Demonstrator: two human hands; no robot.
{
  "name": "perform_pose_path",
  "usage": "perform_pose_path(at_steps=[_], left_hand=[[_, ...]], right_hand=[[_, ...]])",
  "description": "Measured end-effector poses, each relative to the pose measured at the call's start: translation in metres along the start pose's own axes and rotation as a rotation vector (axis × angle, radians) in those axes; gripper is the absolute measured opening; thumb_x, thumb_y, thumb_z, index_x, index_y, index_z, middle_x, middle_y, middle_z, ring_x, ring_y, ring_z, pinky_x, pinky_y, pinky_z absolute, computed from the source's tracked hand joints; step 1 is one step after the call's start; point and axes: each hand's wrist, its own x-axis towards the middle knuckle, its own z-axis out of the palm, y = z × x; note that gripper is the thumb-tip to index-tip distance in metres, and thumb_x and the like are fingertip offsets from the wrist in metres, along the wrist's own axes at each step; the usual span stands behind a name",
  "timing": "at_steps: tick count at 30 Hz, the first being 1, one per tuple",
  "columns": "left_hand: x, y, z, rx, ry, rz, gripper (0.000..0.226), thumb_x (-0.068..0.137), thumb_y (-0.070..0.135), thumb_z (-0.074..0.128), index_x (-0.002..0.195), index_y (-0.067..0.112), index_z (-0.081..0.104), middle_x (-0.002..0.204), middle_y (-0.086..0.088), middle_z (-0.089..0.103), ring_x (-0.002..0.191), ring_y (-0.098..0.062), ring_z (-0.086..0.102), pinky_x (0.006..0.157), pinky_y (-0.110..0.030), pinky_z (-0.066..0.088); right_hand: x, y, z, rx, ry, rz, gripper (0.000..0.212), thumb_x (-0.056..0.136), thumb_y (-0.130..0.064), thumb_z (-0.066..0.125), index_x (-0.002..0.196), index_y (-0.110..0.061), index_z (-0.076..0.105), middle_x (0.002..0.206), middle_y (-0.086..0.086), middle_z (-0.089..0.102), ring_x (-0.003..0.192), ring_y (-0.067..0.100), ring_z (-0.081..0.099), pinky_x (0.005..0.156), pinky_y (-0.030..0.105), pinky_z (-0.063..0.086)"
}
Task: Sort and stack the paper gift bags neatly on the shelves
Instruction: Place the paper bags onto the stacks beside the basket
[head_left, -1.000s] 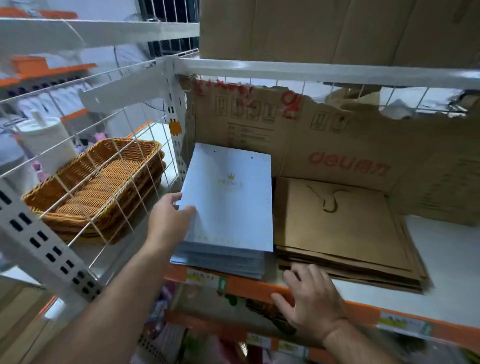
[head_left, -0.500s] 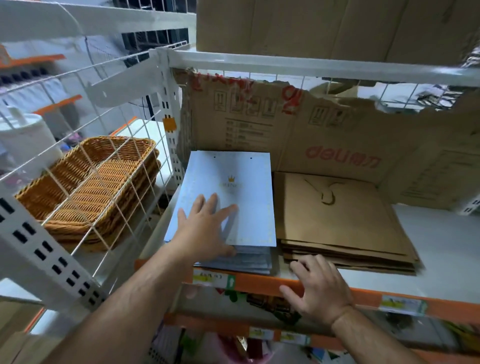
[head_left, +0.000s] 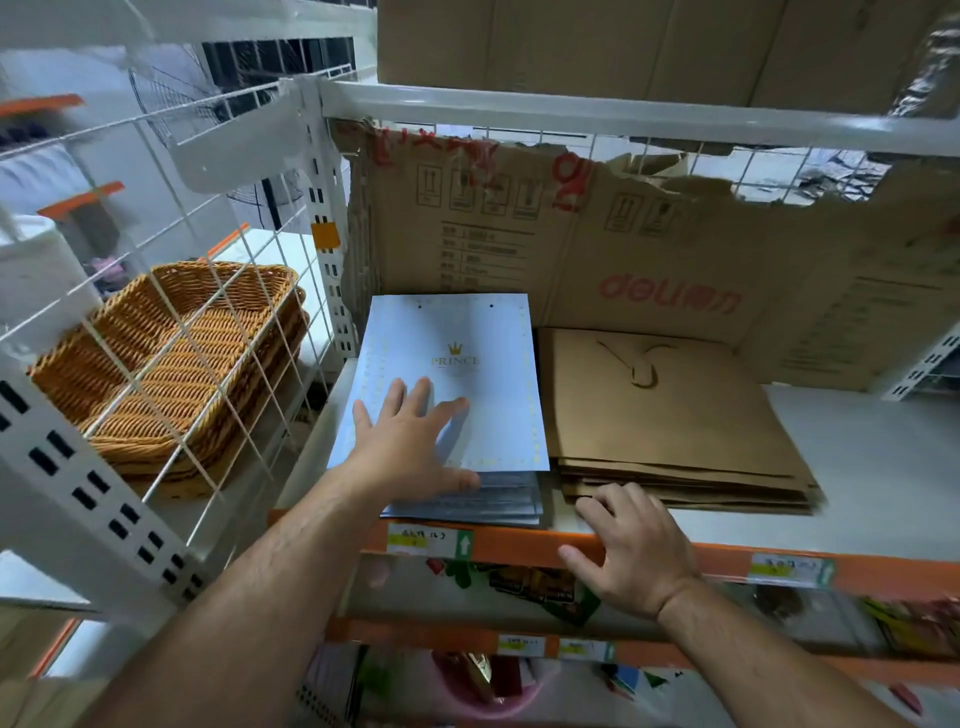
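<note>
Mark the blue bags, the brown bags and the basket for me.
blue bags (head_left: 488, 405): head view, top bag's face below the logo.
brown bags (head_left: 670, 415): head view, middle of top bag's face.
basket (head_left: 135, 332): head view, woven floor behind the wire grid.

Blue bag stack lies left of brown bag stack.

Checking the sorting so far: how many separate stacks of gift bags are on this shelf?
2. A pale blue stack at the left under the left hand, and a brown stack beside it on its right. Others may lie out of view.
</note>
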Motion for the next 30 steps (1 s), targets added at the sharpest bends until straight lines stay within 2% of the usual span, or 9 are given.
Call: perform_pose_path(at_steps=[4,9,11,13,15,20,23,25,30], left_hand=[[-0.002,0.003,-0.005,0.009,0.020,0.014,0.095,0.079,0.072,0.063,0.154,0.048,0.010,0.166,0.004,-0.008,0.152,-0.028,-0.019,0.118,-0.065,-0.008],[-0.011,0.014,-0.013,-0.003,0.082,0.041,0.093,0.077,0.066,0.067,0.153,0.037,0.020,0.165,-0.003,0.003,0.152,-0.030,-0.008,0.118,-0.066,0.000],[-0.020,0.024,-0.011,-0.006,0.154,0.079,0.092,0.079,0.069,0.062,0.154,0.033,0.022,0.165,-0.003,0.010,0.153,-0.028,0.000,0.120,-0.061,0.003],[-0.031,0.033,-0.008,-0.036,0.295,0.178,0.085,0.082,0.066,0.061,0.152,0.029,0.032,0.159,-0.001,0.031,0.148,-0.025,0.018,0.121,-0.049,0.015],[-0.040,0.045,-0.007,-0.134,0.343,0.281,0.071,0.088,0.056,0.061,0.148,0.024,0.042,0.150,0.004,0.045,0.141,-0.021,0.031,0.115,-0.036,0.026],[-0.051,0.082,0.001,-0.174,0.236,0.415,0.061,0.091,0.051,0.060,0.145,0.028,0.046,0.143,0.007,0.051,0.133,-0.016,0.036,0.107,-0.031,0.035],[-0.056,0.104,0.009,-0.139,0.156,0.456,0.062,0.091,0.058,0.058,0.144,0.028,0.046,0.142,0.006,0.051,0.131,-0.018,0.037,0.107,-0.033,0.036],[-0.060,0.121,0.013,-0.120,0.116,0.488,0.065,0.091,0.063,0.056,0.145,0.028,0.045,0.143,0.005,0.050,0.132,-0.019,0.037,0.108,-0.035,0.036],[-0.071,0.175,0.024,-0.059,0.010,0.547,0.063,0.094,0.054,0.055,0.150,0.031,0.039,0.151,0.005,0.043,0.139,-0.021,0.033,0.113,-0.035,0.031]], right_hand=[[0.000,-0.002,-0.003,-0.001,-0.033,0.012,0.047,0.081,-0.068,0.051,0.102,-0.028,0.063,0.096,-0.006,0.056,0.082,0.013,0.047,0.068,0.029,0.044],[0.000,-0.006,-0.006,0.001,-0.035,0.029,0.047,0.081,-0.066,0.051,0.102,-0.026,0.064,0.097,-0.005,0.056,0.083,0.014,0.046,0.070,0.031,0.044],[-0.001,-0.009,-0.009,0.010,-0.047,0.051,0.046,0.081,-0.065,0.050,0.101,-0.026,0.064,0.098,-0.006,0.057,0.085,0.014,0.046,0.072,0.032,0.046],[0.000,-0.012,-0.015,0.024,-0.091,0.074,0.045,0.082,-0.065,0.048,0.103,-0.028,0.063,0.102,-0.009,0.056,0.090,0.013,0.046,0.079,0.036,0.048],[0.000,-0.015,-0.024,0.059,-0.173,0.107,0.047,0.085,-0.068,0.045,0.109,-0.030,0.060,0.109,-0.012,0.054,0.099,0.012,0.044,0.089,0.035,0.046],[-0.009,-0.022,-0.045,0.101,-0.294,0.215,0.049,0.087,-0.061,0.054,0.126,-0.031,0.054,0.126,-0.012,0.047,0.117,0.011,0.041,0.100,0.033,0.040],[-0.035,-0.019,-0.057,0.097,-0.237,0.328,0.050,0.089,-0.052,0.054,0.133,-0.029,0.052,0.132,-0.009,0.048,0.125,0.015,0.042,0.107,0.037,0.038],[-0.061,-0.011,-0.066,0.134,-0.179,0.421,0.046,0.090,-0.047,0.051,0.131,-0.028,0.054,0.130,-0.009,0.050,0.123,0.014,0.044,0.105,0.035,0.039],[-0.136,0.028,-0.092,0.320,-0.116,0.704,0.042,0.093,-0.045,0.055,0.132,-0.031,0.056,0.132,-0.013,0.048,0.123,0.011,0.048,0.100,0.033,0.044]])
